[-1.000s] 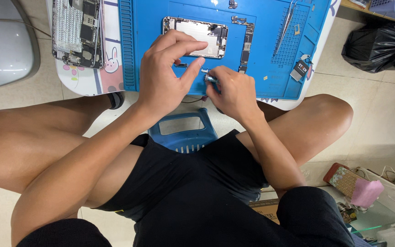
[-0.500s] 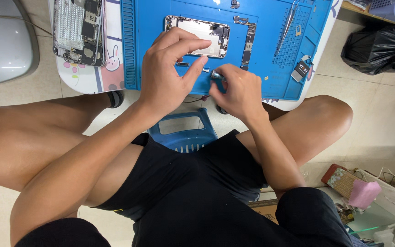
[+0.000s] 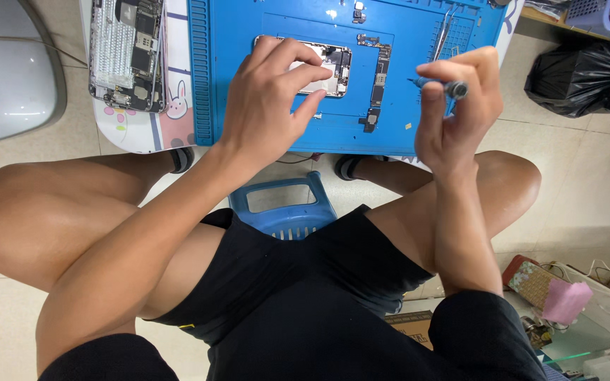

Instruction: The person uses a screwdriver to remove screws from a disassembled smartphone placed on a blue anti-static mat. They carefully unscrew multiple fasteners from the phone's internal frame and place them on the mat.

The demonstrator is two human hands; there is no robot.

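With the left hand [image 3: 270, 99] spread loosely over the opened phone [image 3: 319, 67] at the blue mat's [image 3: 234, 42] middle and the right hand [image 3: 457, 106] pinching a small screwdriver [image 3: 440, 86] aloft near its right edge, a slip could gouge the exposed board or scatter loose parts.

Light: bright, even, from above
Glare: small spot on blue mat [image 3: 248, 42]
Focus: sharp, edges slightly bent
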